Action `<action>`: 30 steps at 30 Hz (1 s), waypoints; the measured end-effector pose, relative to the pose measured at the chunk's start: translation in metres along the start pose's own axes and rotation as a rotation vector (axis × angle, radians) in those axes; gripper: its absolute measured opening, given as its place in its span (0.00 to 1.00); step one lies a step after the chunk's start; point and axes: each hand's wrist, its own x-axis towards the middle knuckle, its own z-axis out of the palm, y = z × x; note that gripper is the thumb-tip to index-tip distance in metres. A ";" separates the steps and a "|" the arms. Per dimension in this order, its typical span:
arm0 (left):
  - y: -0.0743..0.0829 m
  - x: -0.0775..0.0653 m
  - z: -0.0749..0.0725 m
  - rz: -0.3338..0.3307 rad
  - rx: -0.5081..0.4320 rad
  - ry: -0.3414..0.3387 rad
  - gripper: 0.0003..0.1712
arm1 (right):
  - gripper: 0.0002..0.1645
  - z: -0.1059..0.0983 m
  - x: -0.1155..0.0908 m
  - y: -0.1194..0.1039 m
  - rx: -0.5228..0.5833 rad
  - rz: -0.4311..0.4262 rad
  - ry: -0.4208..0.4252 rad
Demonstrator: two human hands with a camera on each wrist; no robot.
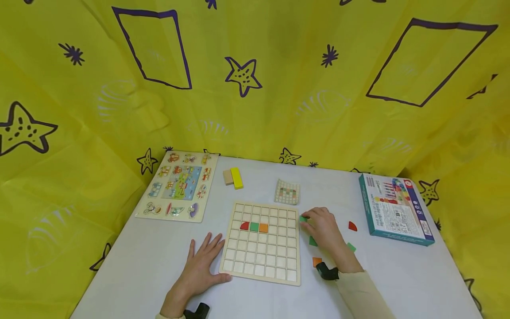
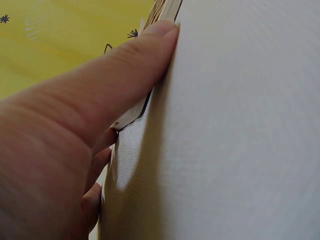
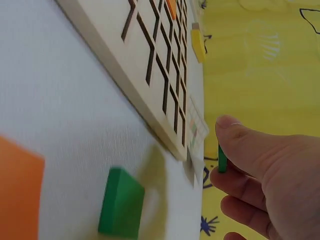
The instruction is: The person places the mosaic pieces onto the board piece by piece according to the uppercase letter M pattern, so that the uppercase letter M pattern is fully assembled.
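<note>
A wooden grid board (image 1: 260, 257) lies on the white table. In one of its upper rows sit a red quarter-round tile (image 1: 245, 226), a green square tile (image 1: 254, 227) and an orange square tile (image 1: 264, 227). My left hand (image 1: 201, 270) rests at the board's left side, fingers spread, with the thumb against its lower left corner. Just off the board's right edge, my right hand (image 1: 324, 228) pinches a small green tile (image 3: 222, 159) between thumb and forefinger. Below that hand lie another green tile (image 1: 312, 241) and an orange tile (image 1: 316, 261).
A patterned card (image 1: 287, 192) lies behind the board. Farther right are a red tile (image 1: 352, 226), a green tile (image 1: 351, 247) and a teal game box (image 1: 396, 208). A picture puzzle (image 1: 175, 188) stands back left, near a yellow block (image 1: 237, 178) and a tan block (image 1: 228, 177).
</note>
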 end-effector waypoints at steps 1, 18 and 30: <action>0.000 0.000 0.000 0.000 -0.002 0.000 0.58 | 0.14 0.002 0.001 -0.003 0.001 -0.006 -0.004; -0.001 0.000 0.002 0.008 -0.014 0.022 0.59 | 0.14 0.025 0.010 -0.037 0.064 -0.084 -0.062; -0.003 -0.003 0.002 0.007 -0.001 0.016 0.60 | 0.14 0.035 0.012 -0.047 0.055 -0.111 -0.088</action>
